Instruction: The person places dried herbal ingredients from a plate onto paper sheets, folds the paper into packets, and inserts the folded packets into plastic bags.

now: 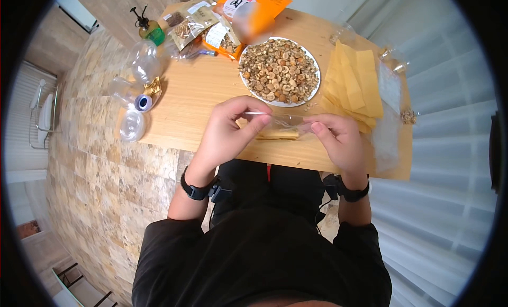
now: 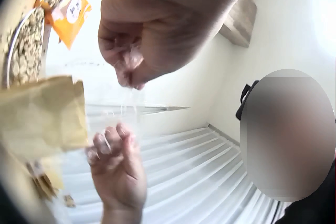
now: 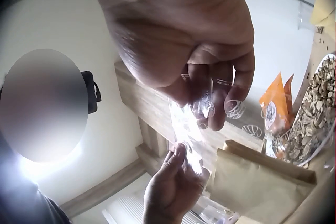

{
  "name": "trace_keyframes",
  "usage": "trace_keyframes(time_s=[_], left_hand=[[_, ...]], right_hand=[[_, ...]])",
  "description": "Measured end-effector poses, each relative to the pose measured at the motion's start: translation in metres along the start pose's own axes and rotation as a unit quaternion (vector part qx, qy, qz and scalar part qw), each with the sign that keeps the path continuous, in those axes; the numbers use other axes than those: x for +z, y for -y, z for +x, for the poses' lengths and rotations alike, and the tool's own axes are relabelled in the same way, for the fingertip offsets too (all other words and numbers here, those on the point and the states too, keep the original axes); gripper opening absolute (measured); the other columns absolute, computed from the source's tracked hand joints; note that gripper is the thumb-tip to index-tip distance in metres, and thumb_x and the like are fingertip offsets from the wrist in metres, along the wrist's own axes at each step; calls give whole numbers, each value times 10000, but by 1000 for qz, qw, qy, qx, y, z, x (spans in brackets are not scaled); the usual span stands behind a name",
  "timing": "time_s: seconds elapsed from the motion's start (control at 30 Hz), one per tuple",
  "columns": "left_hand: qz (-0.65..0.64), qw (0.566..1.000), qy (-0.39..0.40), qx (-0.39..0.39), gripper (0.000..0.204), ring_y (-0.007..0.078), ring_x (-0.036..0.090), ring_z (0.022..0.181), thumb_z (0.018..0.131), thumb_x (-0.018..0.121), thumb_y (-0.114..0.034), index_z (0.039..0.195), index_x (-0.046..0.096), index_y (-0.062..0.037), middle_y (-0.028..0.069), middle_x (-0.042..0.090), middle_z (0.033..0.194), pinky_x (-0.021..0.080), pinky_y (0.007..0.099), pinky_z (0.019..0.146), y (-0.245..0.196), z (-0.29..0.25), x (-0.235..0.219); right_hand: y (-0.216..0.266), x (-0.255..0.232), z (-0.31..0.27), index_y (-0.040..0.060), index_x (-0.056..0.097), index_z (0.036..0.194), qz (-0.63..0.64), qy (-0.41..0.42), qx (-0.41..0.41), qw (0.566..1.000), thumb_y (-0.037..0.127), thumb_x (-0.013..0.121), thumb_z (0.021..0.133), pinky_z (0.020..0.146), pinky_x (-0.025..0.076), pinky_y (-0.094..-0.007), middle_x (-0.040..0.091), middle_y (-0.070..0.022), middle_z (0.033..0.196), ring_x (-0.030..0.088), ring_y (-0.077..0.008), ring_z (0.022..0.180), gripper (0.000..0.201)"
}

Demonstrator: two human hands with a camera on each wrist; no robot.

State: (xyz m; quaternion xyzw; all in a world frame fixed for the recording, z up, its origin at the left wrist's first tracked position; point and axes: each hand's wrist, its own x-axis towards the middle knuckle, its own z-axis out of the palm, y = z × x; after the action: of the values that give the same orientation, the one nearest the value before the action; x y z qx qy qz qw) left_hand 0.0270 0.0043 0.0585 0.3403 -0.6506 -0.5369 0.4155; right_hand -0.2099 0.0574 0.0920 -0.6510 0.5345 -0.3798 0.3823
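Note:
In the head view, both hands stretch a clear plastic bag between them, over the front part of the table. My left hand pinches its left end between thumb and curled fingers. Its right end is pinched by my right hand, thumb on top. White printed marks show on the clear film near the right fingers in the right wrist view. Just under the bag lies a tan paper packet, seen larger as a folded-edge paper packet. Beyond it stands a white plate heaped with brown dried slices and bits.
Tan paper envelopes are piled right of the plate, beside clear plastic sheets. An orange bag and other filled packets lie at the back. Clear plastic containers and a spray bottle line the left edge.

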Motion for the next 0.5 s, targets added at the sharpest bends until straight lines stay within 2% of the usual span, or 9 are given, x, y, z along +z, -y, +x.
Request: trace_keyframes(time_s=[0.03,0.1,0.13,0.2,0.27,0.33,0.4,0.43,0.5], left_hand=[[2,1000,-6,-1,179,124,621,828,823,698,-43,988,635,-8,54,667,921,493,265,767,-5,-1,-1],[206,971,26,121,261,229,638,847,768,732,-94,992,631,-7,89,668,922,493,318,787,-21,-3,-2],[213,970,16,118,261,229,638,847,768,732,-94,992,631,-7,89,668,922,493,318,787,-24,-5,-2],[219,964,94,118,326,322,615,885,731,742,-141,1006,623,-13,118,656,940,482,364,816,-29,-10,2],[218,962,100,131,231,318,614,838,774,714,-142,957,639,-22,122,655,909,491,355,760,-21,-12,3],[185,970,149,56,148,298,622,789,799,695,-138,893,656,-31,119,656,861,490,347,694,-11,-14,-1],[195,969,139,57,128,289,623,768,806,690,-138,868,659,-31,118,654,839,486,342,669,-8,-16,-8],[199,969,132,59,114,280,624,746,813,684,-138,844,663,-30,117,651,817,482,337,644,-8,-17,-11],[207,970,114,53,133,286,625,754,803,696,-148,852,661,-29,119,651,820,486,340,658,-9,-17,-20]], right_hand=[[-2,1,0,-31,672,976,-21,-3,8,1000,62,581,884,717,516,-274,709,-107,816,679,-163,787,159],[-2,4,2,-18,683,954,-37,4,4,999,60,581,877,697,512,-279,709,-113,826,676,-167,761,150],[1,6,0,-4,689,946,-70,22,-7,997,52,593,860,685,510,-288,706,-119,839,673,-183,741,141],[5,10,-1,11,694,939,-97,46,-25,994,45,604,843,673,507,-298,703,-126,851,669,-199,722,135],[10,12,2,18,697,924,-137,106,-109,979,41,622,821,681,513,-306,698,-126,843,671,-231,739,129],[11,18,1,16,687,964,-116,117,-100,981,51,635,818,669,513,-331,691,-134,879,671,-245,747,159],[8,22,3,8,664,1035,-6,100,-121,988,64,618,857,672,510,-311,689,-98,881,659,-189,730,192],[5,23,4,8,664,1035,-3,102,-123,987,64,618,857,672,510,-311,689,-98,881,659,-189,730,192],[-10,28,4,2,629,1113,101,228,58,967,96,574,914,697,505,-276,668,-49,894,619,-114,744,227]])
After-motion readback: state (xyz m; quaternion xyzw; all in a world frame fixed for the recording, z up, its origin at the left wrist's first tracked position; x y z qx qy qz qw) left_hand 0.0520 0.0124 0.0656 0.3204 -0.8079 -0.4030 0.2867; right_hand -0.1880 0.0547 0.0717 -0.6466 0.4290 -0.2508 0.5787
